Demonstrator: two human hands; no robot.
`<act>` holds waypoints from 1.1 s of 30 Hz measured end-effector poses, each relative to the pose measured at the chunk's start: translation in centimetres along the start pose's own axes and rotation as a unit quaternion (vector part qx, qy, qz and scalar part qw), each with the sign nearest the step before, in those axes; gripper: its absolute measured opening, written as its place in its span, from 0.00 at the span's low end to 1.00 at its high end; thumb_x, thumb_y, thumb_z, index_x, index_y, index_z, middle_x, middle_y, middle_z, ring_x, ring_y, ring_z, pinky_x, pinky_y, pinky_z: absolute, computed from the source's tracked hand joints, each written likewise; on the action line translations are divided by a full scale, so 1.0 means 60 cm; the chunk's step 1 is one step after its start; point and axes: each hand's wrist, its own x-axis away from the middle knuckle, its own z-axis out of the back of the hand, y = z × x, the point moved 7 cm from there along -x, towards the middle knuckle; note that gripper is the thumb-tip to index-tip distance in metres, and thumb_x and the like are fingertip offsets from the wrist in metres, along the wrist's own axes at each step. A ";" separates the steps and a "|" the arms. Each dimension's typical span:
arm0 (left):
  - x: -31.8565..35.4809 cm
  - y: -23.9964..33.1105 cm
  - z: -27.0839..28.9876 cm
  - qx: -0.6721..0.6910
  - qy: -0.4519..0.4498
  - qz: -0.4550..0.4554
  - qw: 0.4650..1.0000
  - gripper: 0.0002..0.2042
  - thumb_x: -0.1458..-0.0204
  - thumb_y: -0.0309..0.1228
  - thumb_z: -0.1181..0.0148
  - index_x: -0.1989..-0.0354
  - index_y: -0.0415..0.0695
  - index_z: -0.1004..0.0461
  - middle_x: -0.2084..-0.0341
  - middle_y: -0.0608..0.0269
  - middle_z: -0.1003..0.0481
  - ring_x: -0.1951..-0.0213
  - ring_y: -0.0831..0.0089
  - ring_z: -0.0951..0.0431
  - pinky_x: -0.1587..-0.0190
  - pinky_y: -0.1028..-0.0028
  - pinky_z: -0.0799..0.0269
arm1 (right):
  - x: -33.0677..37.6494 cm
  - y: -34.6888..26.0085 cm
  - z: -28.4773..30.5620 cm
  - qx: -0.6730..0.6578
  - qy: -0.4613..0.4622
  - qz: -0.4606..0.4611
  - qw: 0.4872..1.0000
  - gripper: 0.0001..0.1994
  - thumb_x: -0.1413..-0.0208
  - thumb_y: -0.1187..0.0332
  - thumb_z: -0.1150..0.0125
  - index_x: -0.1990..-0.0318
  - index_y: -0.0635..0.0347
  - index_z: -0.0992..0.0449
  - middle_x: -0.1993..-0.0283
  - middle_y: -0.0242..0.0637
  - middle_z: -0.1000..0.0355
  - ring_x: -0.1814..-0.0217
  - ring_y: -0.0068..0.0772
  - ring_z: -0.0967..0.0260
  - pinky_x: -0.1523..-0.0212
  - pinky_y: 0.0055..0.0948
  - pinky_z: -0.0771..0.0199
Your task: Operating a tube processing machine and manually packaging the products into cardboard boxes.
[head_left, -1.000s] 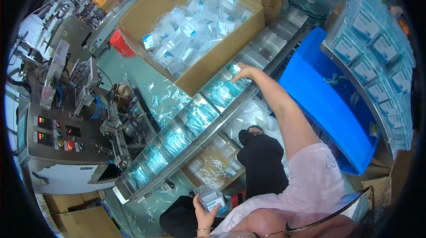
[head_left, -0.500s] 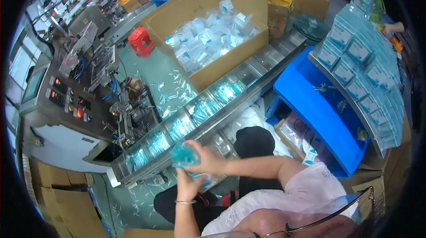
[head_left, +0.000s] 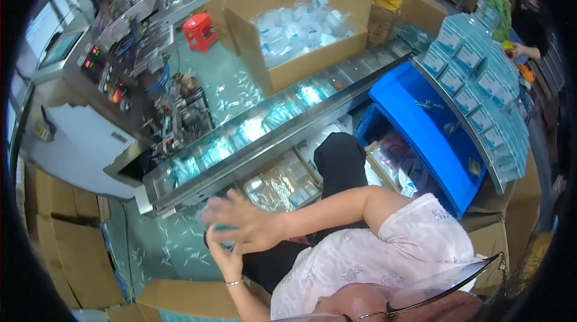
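My right hand point(head_left: 249, 223) is blurred, its fingers spread apart above my left hand point(head_left: 226, 259). My left hand wears a bracelet, and its fingers are mostly hidden behind the right. Between the two hands shows a sliver of a clear bag of teal packets point(head_left: 221, 227); most of it is covered, and my left hand appears to hold it from below. Just beyond the hands runs a metal conveyor point(head_left: 249, 142) divided into compartments, several with bundles of thin teal packets point(head_left: 217, 151).
Behind the conveyor stands a large carton point(head_left: 321, 62) of clear pouches. A blue bin point(head_left: 415, 133) and stacked teal boxes point(head_left: 481, 100) are at the right. A machine control panel point(head_left: 102, 75) is at the left. An open carton point(head_left: 180, 292) sits near the lower edge; a red stool point(head_left: 199, 32) stands beyond.
Both hands have moved down and left, away from the conveyor. My right hand has spread its fingers over the bag, which was in plain view between both hands before. The view has shifted.
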 end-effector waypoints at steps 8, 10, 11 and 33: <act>0.038 -0.004 0.037 0.032 0.048 0.005 0.998 0.41 0.59 0.37 0.43 0.40 0.39 0.61 0.48 0.47 0.44 0.46 0.59 0.45 0.42 0.63 0.54 | -0.001 -0.019 -0.095 0.006 -0.131 -0.031 0.991 0.27 0.56 0.66 0.46 0.46 0.58 0.43 0.39 0.43 0.53 0.35 0.45 0.59 0.43 0.51 0.56; 0.041 -0.016 0.044 0.021 0.030 0.024 0.999 0.46 0.63 0.31 0.41 0.39 0.42 0.69 0.48 0.47 0.45 0.46 0.60 0.44 0.42 0.64 0.55 | 0.021 -0.011 -0.130 -0.069 -0.130 -0.021 0.989 0.27 0.57 0.67 0.46 0.46 0.60 0.43 0.39 0.44 0.52 0.36 0.46 0.58 0.44 0.48 0.53; 0.047 -0.020 0.046 0.166 0.022 0.038 0.985 0.47 0.65 0.27 0.41 0.39 0.44 0.69 0.47 0.48 0.46 0.45 0.61 0.45 0.43 0.65 0.54 | 0.023 -0.016 -0.132 -0.057 -0.136 -0.001 0.989 0.27 0.57 0.68 0.46 0.46 0.61 0.43 0.40 0.45 0.51 0.36 0.47 0.58 0.44 0.47 0.51; 0.060 -0.005 0.096 -0.131 -0.025 0.008 0.991 0.37 0.74 0.22 0.35 0.50 0.45 0.45 0.57 0.53 0.39 0.55 0.53 0.35 0.52 0.67 0.37 | 0.025 0.037 -0.143 -0.198 -0.121 -0.327 0.916 0.35 0.64 0.74 0.38 0.45 0.63 0.47 0.59 0.40 0.40 0.67 0.33 0.39 0.65 0.26 0.35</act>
